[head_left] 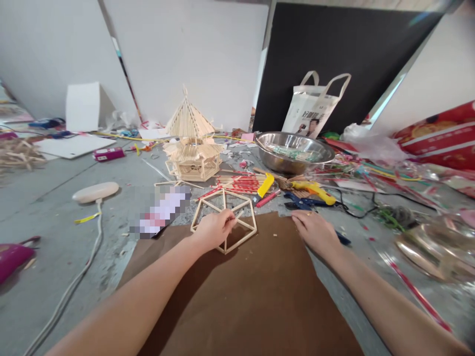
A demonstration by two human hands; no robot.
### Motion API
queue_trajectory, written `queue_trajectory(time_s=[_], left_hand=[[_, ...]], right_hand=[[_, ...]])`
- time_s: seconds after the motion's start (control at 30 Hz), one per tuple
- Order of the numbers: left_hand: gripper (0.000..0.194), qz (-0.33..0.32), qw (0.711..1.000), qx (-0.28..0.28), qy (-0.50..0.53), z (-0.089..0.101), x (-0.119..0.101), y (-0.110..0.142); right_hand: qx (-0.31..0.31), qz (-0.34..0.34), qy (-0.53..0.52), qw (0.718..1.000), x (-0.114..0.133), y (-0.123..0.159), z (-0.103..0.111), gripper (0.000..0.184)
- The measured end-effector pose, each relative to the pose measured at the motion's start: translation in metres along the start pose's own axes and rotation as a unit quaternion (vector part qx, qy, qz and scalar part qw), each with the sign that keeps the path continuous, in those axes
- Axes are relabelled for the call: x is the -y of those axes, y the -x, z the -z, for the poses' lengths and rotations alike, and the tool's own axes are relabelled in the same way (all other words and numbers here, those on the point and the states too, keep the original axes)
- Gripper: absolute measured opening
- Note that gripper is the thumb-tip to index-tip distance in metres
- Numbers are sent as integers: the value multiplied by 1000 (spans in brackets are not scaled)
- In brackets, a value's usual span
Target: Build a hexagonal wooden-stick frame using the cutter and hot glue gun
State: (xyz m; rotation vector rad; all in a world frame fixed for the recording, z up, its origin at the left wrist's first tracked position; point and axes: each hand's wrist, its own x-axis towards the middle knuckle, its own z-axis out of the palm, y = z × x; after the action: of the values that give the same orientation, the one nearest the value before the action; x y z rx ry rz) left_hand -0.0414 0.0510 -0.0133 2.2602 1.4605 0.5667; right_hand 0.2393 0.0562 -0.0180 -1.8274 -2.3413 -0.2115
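My left hand (pixel 214 230) is closed in a pinch at the middle of a flat hexagonal stick frame (pixel 241 239) with spokes. The frame lies partly over the far edge of a brown sheet (pixel 245 301). At the sheet's far right corner is my right hand (pixel 317 231), its fingers drawn together; a small greyish piece shows at their tips, too small to name. Just beyond lie dark blue pliers (pixel 305 201), a yellow glue gun (pixel 315 192), a yellow utility knife (pixel 264 187) and a red pen-like stick (pixel 267 199).
A stick-built pavilion model (pixel 193 165) with a pointed roof stands behind the frame. Red-tipped sticks (pixel 241 183) lie near a metal basin (pixel 270 157). A white bag (pixel 309 110) leans behind it. On the left, a white power strip (pixel 95 192) trails a cable (pixel 86 269).
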Motion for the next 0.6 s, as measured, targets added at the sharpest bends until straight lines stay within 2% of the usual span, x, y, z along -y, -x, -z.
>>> queue_trajectory(time_s=[0.07, 0.13, 0.27, 0.33, 0.47, 0.6], left_hand=[[18, -1, 1000, -5, -24, 1, -5, 2], [18, -6, 1000, -15, -17, 2, -11, 5], [15, -22, 996, -31, 80, 0, -21, 9], [15, -22, 989, -23, 141, -1, -25, 10], [21, -11, 973, -3, 232, -2, -26, 8], [23, -8, 971, -8, 240, 0, -26, 6]], right_hand=[[-36, -31, 25, 999, -3, -1, 10, 36], [-32, -74, 76, 994, -9, -4, 18, 32], [106, -170, 115, 973, -23, -10, 21, 31], [137, -210, 99, 963, -26, -12, 19, 31], [74, -227, 83, 968, -20, -13, 20, 37], [-32, -240, 51, 969, -5, -11, 39, 52]])
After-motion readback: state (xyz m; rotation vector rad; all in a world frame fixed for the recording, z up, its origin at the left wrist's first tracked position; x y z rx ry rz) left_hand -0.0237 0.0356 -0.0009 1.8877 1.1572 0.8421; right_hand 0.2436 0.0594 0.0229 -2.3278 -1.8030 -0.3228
